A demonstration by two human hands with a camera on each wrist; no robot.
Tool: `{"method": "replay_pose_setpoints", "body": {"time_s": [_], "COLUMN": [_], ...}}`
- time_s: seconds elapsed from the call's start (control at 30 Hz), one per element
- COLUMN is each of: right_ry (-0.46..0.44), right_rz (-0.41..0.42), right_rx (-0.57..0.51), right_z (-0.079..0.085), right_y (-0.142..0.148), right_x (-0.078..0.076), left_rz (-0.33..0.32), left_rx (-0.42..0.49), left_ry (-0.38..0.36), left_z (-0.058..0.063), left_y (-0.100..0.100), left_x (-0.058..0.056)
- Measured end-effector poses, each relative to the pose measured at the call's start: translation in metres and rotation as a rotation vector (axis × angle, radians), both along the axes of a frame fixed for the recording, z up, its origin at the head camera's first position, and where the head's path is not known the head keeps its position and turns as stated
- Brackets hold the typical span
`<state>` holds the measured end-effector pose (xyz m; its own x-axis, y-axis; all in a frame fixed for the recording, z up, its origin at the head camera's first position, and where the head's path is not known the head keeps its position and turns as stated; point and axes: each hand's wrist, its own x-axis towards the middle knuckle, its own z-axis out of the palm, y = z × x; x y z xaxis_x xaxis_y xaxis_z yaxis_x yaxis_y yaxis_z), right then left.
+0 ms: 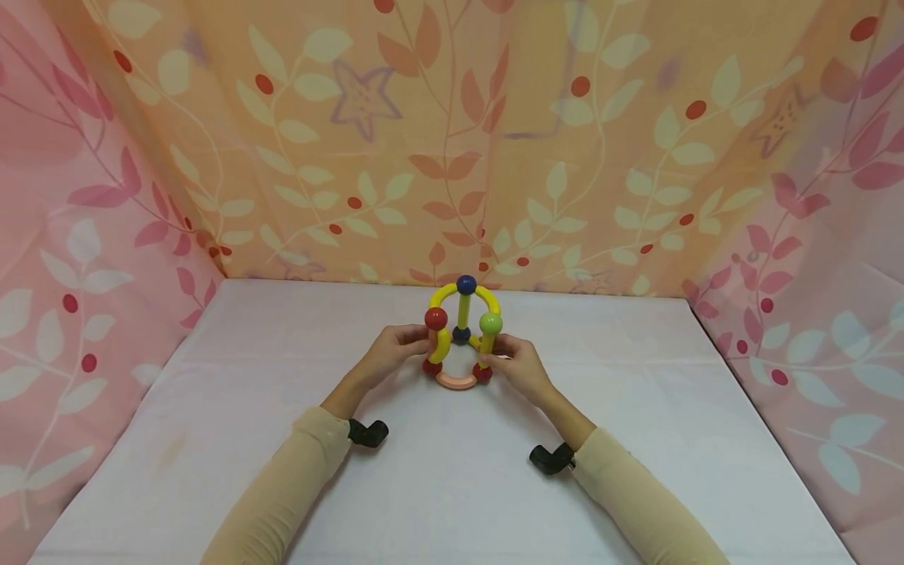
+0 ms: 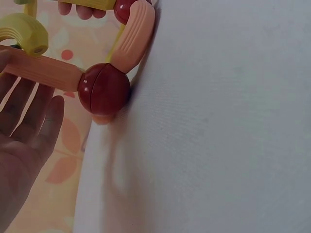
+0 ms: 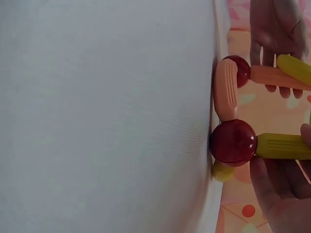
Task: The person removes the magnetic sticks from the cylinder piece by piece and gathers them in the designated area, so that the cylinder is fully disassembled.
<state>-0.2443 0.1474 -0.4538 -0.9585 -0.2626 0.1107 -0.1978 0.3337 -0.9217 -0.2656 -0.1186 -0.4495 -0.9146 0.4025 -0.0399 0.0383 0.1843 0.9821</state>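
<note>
A frame of magnetic building sticks and balls stands on the table, a curved orange stick low at its front. On its left side, my left hand holds an upright orange stick between thumb and fingers. That stick runs from a lower red ball to an upper red ball. Beside it a curved yellow stick shows a bare end in the left wrist view. My right hand pinches the upright yellow stick between a red ball and the light green ball.
At the back of the frame, a dark blue ball tops a straight yellow stick, with curved yellow sticks arching from it. A white cloth covers the table. Patterned curtains stand behind and at both sides.
</note>
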Motion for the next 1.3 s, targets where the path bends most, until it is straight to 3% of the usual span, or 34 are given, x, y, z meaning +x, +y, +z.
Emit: {"method": "replay_pose_setpoints", "body": {"time_s": [0.4,0.73,0.93,1.17,1.3], "right_ry": [-0.007,-0.006,-0.043,-0.058,-0.058], "right_rz": [-0.010,-0.008,0.001,0.029,0.036], "right_rx": [0.067,0.069,0.067,0.074,0.069], "right_z": [0.006,0.006,0.005,0.040,0.039], "right_y": [0.006,0.016,0.022,0.016,0.018], "right_x": [-0.005,-0.016,-0.023,-0.005,-0.006], "left_rz": [-0.040,-0.038,-0.041,-0.016,-0.009], "left_rx": [-0.001,-0.030,0.000,-0.003,0.002], "left_ry": [0.019,0.138,0.140,0.103,0.115], "left_z": [-0.002,-0.007,-0.009,-0.003,-0.006], "left_y": [0.003,0.022,0.035,0.050,0.056], "left_x": [0.009,0.024,0.034,0.045,0.046]}}
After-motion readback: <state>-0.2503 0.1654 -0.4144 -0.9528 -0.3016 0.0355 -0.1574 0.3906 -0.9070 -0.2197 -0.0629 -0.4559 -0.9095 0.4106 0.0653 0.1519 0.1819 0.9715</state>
